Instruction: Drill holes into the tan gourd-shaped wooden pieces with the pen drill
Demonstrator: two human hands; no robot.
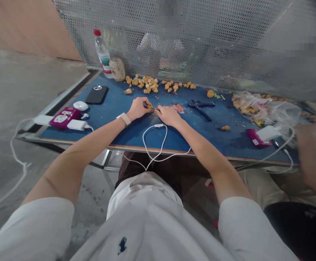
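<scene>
My left hand, with a pale band on its wrist, pinches a small yellow-brown, nut-like piece above the blue tabletop. Close beside it on the right, my right hand is closed with fingertips together. A thin, short shape shows between the two hands, too small to make out, and what my right fingers hold is hidden. Just beyond my right hand lies an orange and purple scrap. Farther right are dark blue pliers with their handles spread, among small crumbs.
Several tan nut-like pieces lie along the mesh screen. A bottle, jar, phone and purple power adapter stand left. A white cable loops over the front edge. A plastic bag and a co-worker's arm are right.
</scene>
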